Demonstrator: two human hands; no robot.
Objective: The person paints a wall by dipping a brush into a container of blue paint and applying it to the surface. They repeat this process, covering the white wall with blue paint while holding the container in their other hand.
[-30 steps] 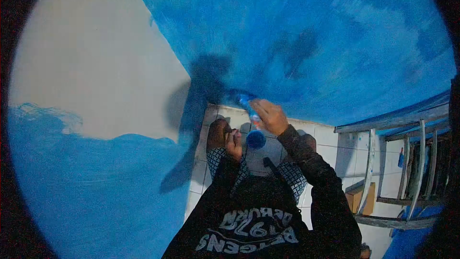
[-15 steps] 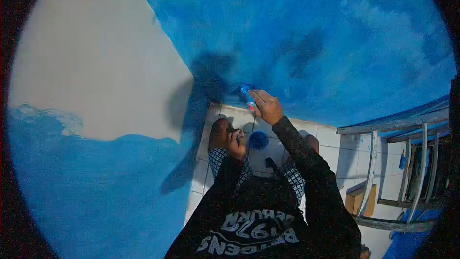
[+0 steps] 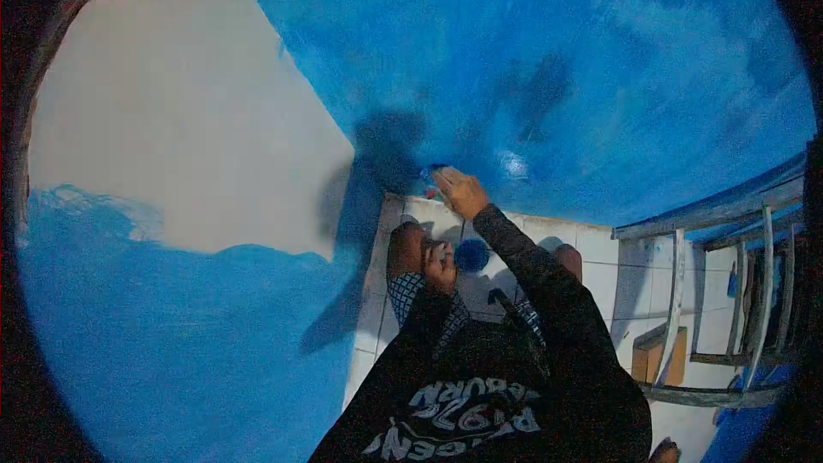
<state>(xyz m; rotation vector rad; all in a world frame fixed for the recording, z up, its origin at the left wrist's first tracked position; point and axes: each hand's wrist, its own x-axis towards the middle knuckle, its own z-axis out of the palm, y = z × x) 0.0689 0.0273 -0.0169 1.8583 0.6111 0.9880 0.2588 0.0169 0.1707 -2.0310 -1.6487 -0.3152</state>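
My right hand (image 3: 464, 194) grips a paintbrush (image 3: 427, 175) low against the blue wall (image 3: 591, 120), near the corner. Blue paint covers the brush, with a bit of red showing near my fingers; the rest is hidden by the hand. My left hand (image 3: 441, 269) is beside my bent knee, its fingers curled. Whether something dark lies within those fingers is too dim to make out. Just right of the left hand, a round container of blue paint (image 3: 471, 255) sits on the white tiled floor (image 3: 591, 244).
The left wall has a pale unpainted area (image 3: 189, 120) above blue paint (image 3: 189, 334). A wooden ladder-like frame (image 3: 677, 291) is at the right, with a cardboard box (image 3: 660, 356) behind it. A wet, shiny patch (image 3: 513, 165) shows on the blue wall.
My right hand with the paintbrush has shifted slightly left along the wall's lower edge. The whole view has moved a little, so the floor and container appear further right.
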